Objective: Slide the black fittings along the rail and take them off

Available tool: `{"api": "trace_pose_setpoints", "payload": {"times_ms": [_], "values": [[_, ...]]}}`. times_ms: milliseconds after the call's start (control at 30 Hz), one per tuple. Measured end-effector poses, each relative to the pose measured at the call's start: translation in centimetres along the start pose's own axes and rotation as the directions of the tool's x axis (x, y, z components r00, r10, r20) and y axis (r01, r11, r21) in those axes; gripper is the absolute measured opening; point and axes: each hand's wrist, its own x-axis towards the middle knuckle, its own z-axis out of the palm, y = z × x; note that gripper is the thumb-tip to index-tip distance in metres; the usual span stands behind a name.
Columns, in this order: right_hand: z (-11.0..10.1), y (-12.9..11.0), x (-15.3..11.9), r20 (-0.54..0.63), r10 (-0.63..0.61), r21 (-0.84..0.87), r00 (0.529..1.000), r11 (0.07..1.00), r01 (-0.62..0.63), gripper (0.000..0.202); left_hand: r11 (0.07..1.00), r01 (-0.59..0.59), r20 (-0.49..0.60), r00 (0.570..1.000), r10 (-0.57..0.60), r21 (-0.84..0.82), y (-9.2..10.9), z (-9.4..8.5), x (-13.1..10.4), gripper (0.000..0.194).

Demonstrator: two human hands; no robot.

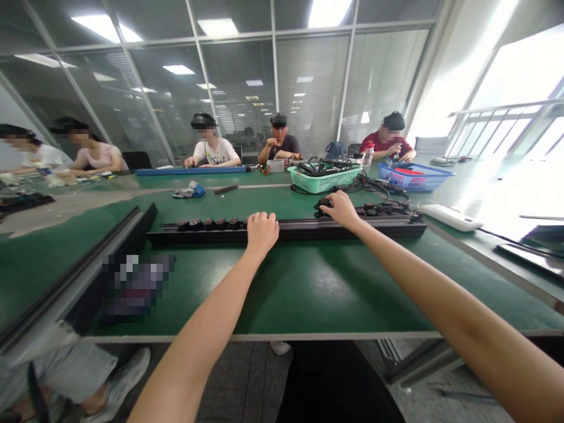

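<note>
A long black rail [304, 232] lies crosswise on the green table in front of me. Several small round black parts [208, 224] sit in a row along its left half. My left hand [263, 231] rests on the middle of the rail, its fingers curled over the far side; whatever is under them is hidden. Farther right, the fingers of my right hand [342, 208] are closed on a small black part [325, 204] above the rail's back edge. More black parts [382, 210] lie in a cluster just right of that hand, behind the rail.
A green basket [324, 184] of cables and a blue basket [416, 181] stand beyond the rail. More long rails [83, 276] run along the left, beside a blurred dark object [140, 288]. A white power strip [449, 216] lies right. Several people sit across the table.
</note>
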Motion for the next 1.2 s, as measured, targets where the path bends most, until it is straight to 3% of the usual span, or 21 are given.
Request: {"api": "trace_pose_setpoints", "payload": {"times_ms": [133, 300, 467, 567, 667, 800, 1000, 1200], "values": [[1.5, -2.9, 1.5, 0.13, 0.11, -0.137, 0.985, 0.986, -0.092, 0.042, 1.0, -0.014, 0.012, 1.0, 0.014, -0.009, -0.1, 0.0, -0.1, 0.031], [2.6, -4.1, 3.0, 0.283, 0.189, -0.208, 0.94, 0.969, -0.132, 0.054, 1.0, -0.016, 0.018, 1.0, 0.015, 0.018, -0.5, 0.0, 0.3, 0.038], [2.2, -4.5, 3.9, 0.383, 0.234, -0.203, 0.893, 0.965, -0.166, 0.062, 1.0, -0.009, 0.029, 1.0, 0.009, 0.0, -1.3, -0.5, 0.7, 0.045], [1.6, -5.4, 3.7, 0.384, 0.259, -0.197, 0.886, 0.961, -0.196, 0.057, 1.0, 0.012, -0.006, 1.0, -0.012, -0.006, -1.8, -1.0, 0.8, 0.044], [1.2, -7.2, 2.9, 0.349, 0.103, -0.15, 0.931, 0.987, -0.053, 0.04, 0.998, 0.066, -0.066, 0.996, -0.068, -0.024, -2.5, -1.5, 0.9, 0.044], [1.6, -11.0, 1.0, 0.32, -0.145, -0.023, 0.936, 0.987, 0.161, 0.041, 0.99, 0.121, -0.092, 0.988, -0.127, -0.071, -3.6, -1.9, 0.9, 0.043], [2.4, -17.0, -1.5, 0.253, -0.255, -0.012, 0.933, 0.964, 0.266, 0.051, 0.985, 0.171, -0.065, 0.983, -0.173, -0.031, -4.8, -1.3, 0.6, 0.041], [3.7, -18.4, -2.5, 0.164, -0.236, -0.091, 0.958, 0.963, 0.253, 0.036, 0.981, 0.193, -0.018, 0.981, -0.193, -0.004, -5.6, -0.4, 0.3, 0.036]]}}
